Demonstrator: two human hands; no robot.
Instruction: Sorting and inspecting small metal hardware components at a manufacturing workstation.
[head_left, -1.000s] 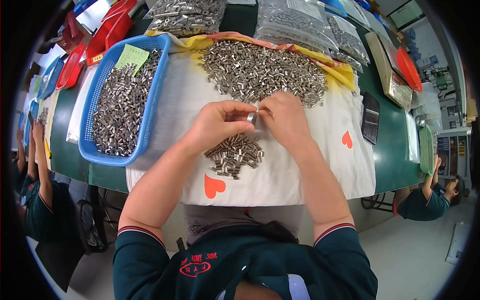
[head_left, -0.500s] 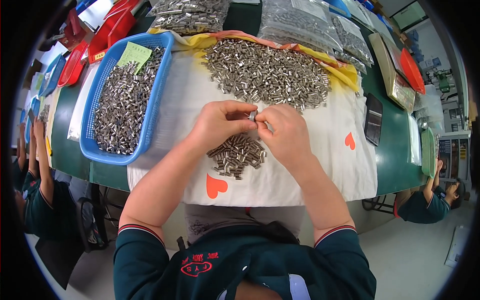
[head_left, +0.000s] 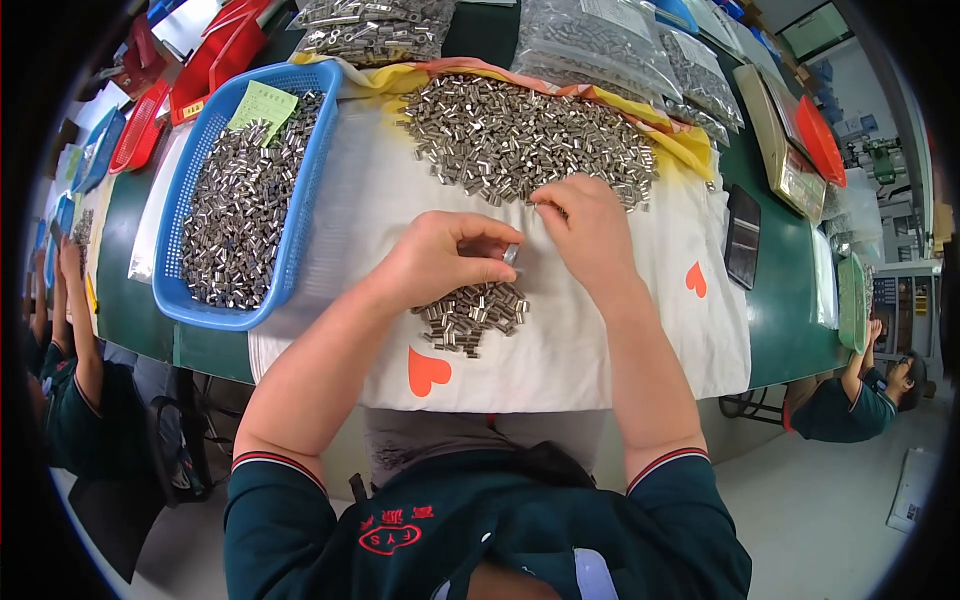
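Note:
My left hand (head_left: 437,256) pinches a small shiny metal piece (head_left: 511,254) between thumb and fingertips; its exact shape is too small to tell. Just below that hand lies a small heap of short metal sleeves (head_left: 473,322) on the white cloth (head_left: 545,350). My right hand (head_left: 592,228) is at the near edge of a large pile of similar metal sleeves (head_left: 520,135), thumb and forefinger pressed together. Whatever is between those fingertips, if anything, I cannot make out.
Left of the cloth stands a blue basket (head_left: 172,270) of metal sleeves with a green note (head_left: 263,105). Bags of metal parts (head_left: 590,45) lie at the back. A dark phone (head_left: 743,238) rests on the right. Co-workers sit at both sides.
My right hand has moved away from the left, up and to the right, to the large pile's near edge. The left hand keeps the metal piece and has shifted slightly downward.

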